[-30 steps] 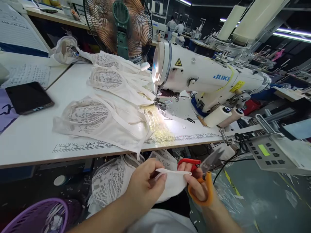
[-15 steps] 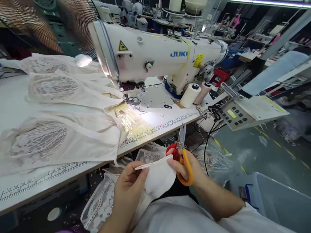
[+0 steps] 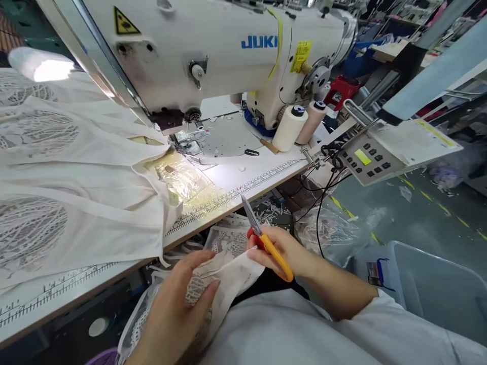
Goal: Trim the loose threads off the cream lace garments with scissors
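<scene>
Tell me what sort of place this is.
Most likely a garment sewing workshop. An industrial sewing machine stands on a work table with a printed ruler along its edge, cream lace-panelled fabric pieces lie beside it, and the right hand holds thread snips over more fabric.

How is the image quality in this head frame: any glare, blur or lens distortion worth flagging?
Head view: the machine lamp is blown out to white, and glare washes over the table beside the needle. Wide-angle distortion bows the sewing machine and the table edge. The left hand is slightly soft; the right hand and scissors are sharp. The background is dim.
</scene>
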`<state>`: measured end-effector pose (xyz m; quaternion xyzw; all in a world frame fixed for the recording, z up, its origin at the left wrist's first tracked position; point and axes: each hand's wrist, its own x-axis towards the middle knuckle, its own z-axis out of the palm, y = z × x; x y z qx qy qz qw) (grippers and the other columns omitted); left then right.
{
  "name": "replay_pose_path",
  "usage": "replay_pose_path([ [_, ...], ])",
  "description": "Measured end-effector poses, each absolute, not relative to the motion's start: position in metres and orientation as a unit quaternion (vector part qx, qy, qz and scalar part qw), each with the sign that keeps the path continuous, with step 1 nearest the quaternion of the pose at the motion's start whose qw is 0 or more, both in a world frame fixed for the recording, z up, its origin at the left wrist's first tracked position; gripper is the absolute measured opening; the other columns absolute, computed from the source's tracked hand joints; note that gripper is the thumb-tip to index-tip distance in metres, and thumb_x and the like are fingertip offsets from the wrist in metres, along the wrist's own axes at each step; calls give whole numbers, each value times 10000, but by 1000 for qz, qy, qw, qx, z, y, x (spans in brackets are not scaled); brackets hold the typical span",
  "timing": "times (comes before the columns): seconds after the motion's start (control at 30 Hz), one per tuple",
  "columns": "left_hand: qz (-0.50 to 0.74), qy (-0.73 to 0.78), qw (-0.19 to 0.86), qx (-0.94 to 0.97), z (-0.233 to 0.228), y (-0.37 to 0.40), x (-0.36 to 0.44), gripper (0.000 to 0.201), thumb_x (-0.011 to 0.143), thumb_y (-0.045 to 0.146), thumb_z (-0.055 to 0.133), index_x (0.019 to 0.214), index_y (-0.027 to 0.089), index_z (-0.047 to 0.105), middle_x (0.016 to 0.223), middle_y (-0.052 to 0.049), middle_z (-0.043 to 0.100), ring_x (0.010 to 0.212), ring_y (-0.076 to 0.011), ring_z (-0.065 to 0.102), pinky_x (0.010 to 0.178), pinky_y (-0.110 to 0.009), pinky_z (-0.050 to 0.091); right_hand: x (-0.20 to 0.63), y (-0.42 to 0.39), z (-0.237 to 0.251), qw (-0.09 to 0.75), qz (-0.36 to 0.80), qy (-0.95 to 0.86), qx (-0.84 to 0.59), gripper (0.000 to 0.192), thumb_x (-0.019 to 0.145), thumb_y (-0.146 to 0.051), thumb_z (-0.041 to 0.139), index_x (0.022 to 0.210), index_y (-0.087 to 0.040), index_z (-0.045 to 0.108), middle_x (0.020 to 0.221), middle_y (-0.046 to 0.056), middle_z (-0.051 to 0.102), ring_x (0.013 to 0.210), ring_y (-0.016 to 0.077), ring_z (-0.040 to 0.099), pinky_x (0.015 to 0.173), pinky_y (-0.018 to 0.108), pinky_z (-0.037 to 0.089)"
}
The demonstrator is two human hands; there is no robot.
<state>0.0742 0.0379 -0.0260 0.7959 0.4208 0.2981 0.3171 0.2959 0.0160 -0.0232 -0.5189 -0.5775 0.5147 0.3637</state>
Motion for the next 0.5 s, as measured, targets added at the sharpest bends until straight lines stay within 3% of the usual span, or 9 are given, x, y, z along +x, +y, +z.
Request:
replay_pose_path([
  [0.1, 253, 376, 184, 872, -10, 35, 78, 377, 806, 289, 572, 1164, 180, 521, 1123, -107, 648, 1010, -244, 625, 854, -322, 512, 292, 18, -23, 325, 502, -617, -511, 189, 741, -284, 554, 648, -197, 414, 588, -44, 394, 536, 105, 359, 479, 227, 300],
  [0.17, 258, 348, 184, 882, -7, 34, 87, 244, 832, 259, 529, 1054, 166, 574, 993, -101, 689, 885, -235, 662, 750, -312, 536, 288, 19, -23, 313, 490, -645, -496, 220, 749, -306, 556, 637, -199, 400, 587, -42, 394, 549, 109, 368, 486, 227, 306],
  [0.23, 239, 350, 265, 866, -9, 35, 96, 146, 850, 248, 496, 880, 181, 623, 788, -60, 695, 689, -202, 659, 601, -280, 523, 284, 19, -24, 307, 483, -661, -485, 232, 765, -324, 553, 637, -199, 405, 590, -37, 403, 558, 115, 378, 496, 234, 318],
  [0.3, 220, 373, 392, 812, -12, 39, 100, 193, 855, 255, 488, 734, 198, 627, 653, -26, 654, 579, -170, 612, 528, -249, 480, 282, 20, -23, 316, 500, -650, -477, 219, 772, -327, 560, 656, -198, 426, 609, -30, 423, 564, 118, 392, 497, 234, 334],
  [0.4, 241, 425, 543, 683, -15, 43, 96, 185, 823, 275, 554, 669, 206, 631, 605, -4, 621, 539, -137, 554, 493, -209, 425, 283, 21, -22, 348, 544, -605, -466, 162, 750, -307, 600, 743, -197, 481, 687, -18, 486, 581, 117, 431, 501, 227, 375],
  [0.5, 286, 462, 608, 579, -16, 42, 91, 150, 767, 305, 636, 655, 208, 656, 597, 3, 594, 541, -123, 516, 493, -188, 404, 283, 21, -23, 362, 537, -596, -474, 142, 742, -295, 609, 789, -197, 518, 742, 0, 531, 626, 136, 476, 528, 244, 412],
])
